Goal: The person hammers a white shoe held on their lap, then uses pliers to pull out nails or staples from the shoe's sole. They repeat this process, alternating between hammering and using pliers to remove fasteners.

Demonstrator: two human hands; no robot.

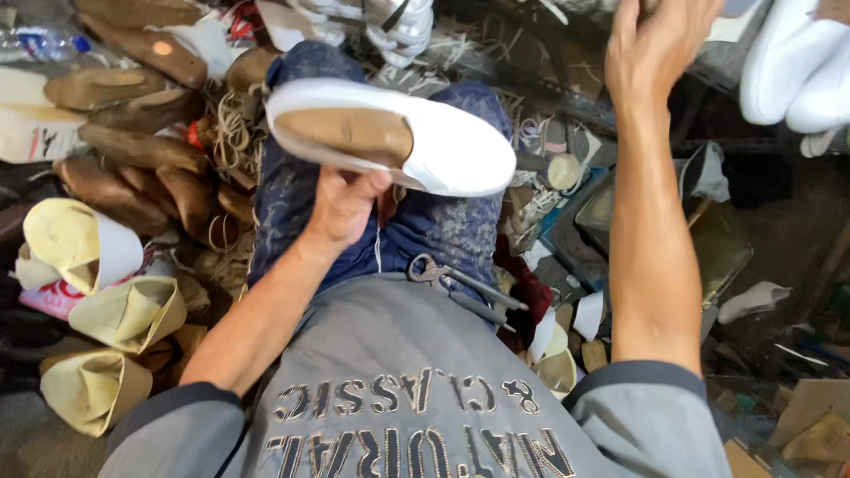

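One hand does the holding: the left hand [341,205] has its fingers clamped under a white slip-on shoe stretched over a tan wooden last [390,134], sole side up above the blue-trousered lap. The right hand [657,46] reaches up past the frame edge; its fingers cannot be read. Metal pincers [460,285] lie just below the left wrist. Gripped only from below, that shoe could tip and slide off.

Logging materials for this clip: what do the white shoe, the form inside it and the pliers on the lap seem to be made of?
Shoe: smooth white leather or a synthetic, matte, no weave visible. Form: probably wood, tan with a dull grain. Pliers: metal, grey with dulled glints.
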